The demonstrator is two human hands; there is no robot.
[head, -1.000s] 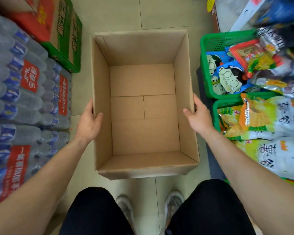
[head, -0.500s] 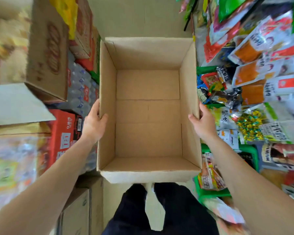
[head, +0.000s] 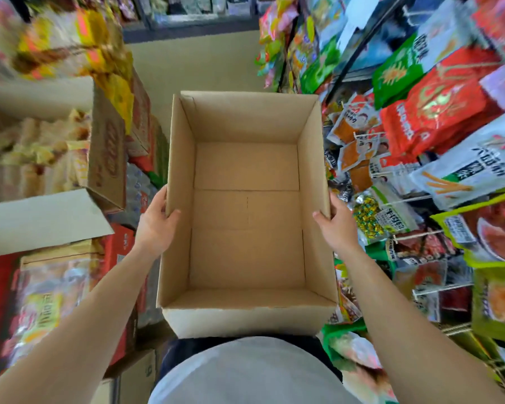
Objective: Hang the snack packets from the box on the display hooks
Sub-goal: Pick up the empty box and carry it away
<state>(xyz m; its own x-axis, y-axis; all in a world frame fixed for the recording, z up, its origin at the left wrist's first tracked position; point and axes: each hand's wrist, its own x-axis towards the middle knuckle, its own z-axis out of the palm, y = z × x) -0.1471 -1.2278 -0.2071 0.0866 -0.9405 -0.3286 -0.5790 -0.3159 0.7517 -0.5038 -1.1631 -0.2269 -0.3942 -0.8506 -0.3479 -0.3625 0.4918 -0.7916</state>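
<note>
The left hand [head: 155,225] and right hand [head: 337,227] are gripping the side walls of an open brown cardboard box [head: 247,314], thumbs hooking over its rims. Colourful plastic snack packets [head: 438,112] are hanging at right.

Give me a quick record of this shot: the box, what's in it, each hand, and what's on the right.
box: cardboard box, top open, held in front of the person
contents: none visible
left hand: grips the left wall, thumb inside
right hand: grips the right wall, thumb inside
right side: snack packets hanging, blurred
</note>
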